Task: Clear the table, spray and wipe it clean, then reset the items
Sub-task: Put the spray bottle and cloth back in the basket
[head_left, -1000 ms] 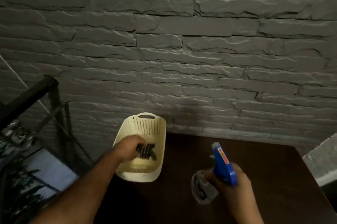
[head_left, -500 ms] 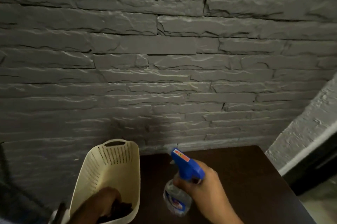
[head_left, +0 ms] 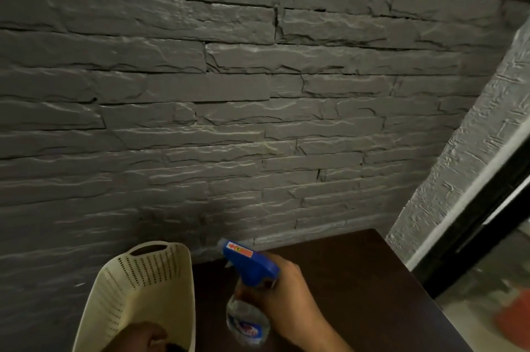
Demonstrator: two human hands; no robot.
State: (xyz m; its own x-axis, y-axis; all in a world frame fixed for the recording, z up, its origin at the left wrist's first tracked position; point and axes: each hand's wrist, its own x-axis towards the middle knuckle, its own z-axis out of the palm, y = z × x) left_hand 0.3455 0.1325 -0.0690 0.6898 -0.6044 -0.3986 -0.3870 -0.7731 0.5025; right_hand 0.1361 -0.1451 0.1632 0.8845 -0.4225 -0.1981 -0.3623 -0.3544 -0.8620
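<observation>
My right hand grips the neck of a clear spray bottle with a blue trigger head, held over the dark brown table. At the table's left edge is a cream perforated plastic basket. My left hand reaches inside the basket at the bottom of the frame, with something dark just under its fingers. Most of that hand is cut off by the frame edge, so its grip is unclear.
A grey stone-textured wall rises directly behind the table. To the right stand a lighter textured wall corner and a dark door frame. An orange blurred object lies on the floor at the right.
The view has swung up and to the right, so the table and basket now sit lower in the frame. My left hand stays in the basket and my right keeps the spray bottle.
</observation>
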